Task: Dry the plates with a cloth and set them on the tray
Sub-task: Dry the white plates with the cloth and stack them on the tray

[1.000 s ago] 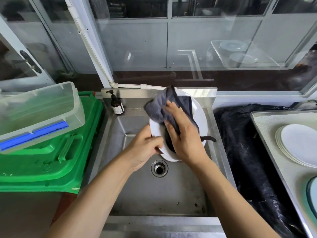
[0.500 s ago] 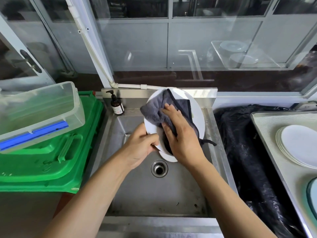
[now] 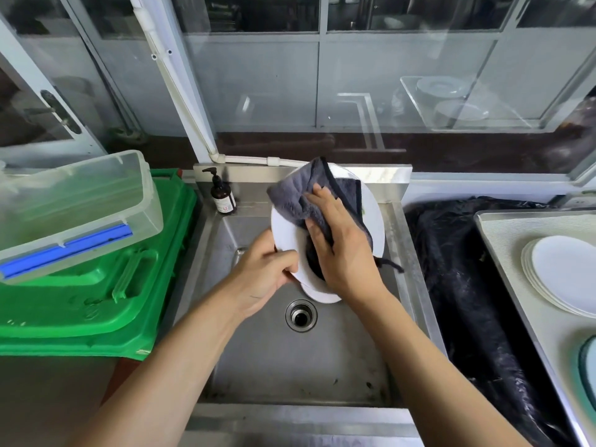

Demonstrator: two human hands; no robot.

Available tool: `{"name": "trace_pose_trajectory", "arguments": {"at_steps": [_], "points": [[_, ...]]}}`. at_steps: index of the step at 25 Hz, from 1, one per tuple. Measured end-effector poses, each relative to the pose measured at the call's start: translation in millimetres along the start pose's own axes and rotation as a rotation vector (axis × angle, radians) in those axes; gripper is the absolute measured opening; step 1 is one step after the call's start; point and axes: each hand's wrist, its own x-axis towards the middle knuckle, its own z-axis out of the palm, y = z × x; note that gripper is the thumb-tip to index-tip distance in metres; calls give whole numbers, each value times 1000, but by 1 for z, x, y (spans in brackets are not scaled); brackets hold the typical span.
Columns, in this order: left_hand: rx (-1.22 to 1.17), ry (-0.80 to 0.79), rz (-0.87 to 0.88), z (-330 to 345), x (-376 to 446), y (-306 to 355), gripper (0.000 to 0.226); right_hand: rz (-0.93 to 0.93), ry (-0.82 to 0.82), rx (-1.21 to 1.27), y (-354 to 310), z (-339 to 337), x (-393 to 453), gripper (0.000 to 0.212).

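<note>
Cloth (image 3: 309, 195) under right hand (image 3: 342, 250)

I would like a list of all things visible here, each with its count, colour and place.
plate: one, white, held over the sink
cloth: one, grey, on the plate
sink: one, steel, centre
soap bottle: one, dark brown, sink's back left corner
clear box: one, blue strip, on green crate
green crate: left
tray: one, pale, right
stacked plates: white, on the tray
left hand: grips plate's edge
right hand: presses the cloth
</note>
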Motion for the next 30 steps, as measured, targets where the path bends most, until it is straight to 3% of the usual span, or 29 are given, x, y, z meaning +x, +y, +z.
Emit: {"name": "trace_pose_trajectory", "arguments": {"at_steps": [4,8,12,17,21,26,30], "points": [[-19,27,26,-13,4,0,63,-10,-58,-5,9,11,-49,38],[50,-14,-13,-3,-5,-11,29,-8,5,4,3,16,-18,38],[-31,26,-4,1,-6,-4,27,-82,39,-73,2,5,20,36],[-101,50,7,-10,-1,5,26,140,97,-182,33,-21,19,38],[-112,81,34,-8,10,7,31,262,84,-95,29,-11,-22,37],[-77,82,19,2,13,9,31,96,-28,-4,-6,8,-45,33],[-94,104,42,-2,15,16,39,36,-12,-100,7,-2,-50,33]]}}
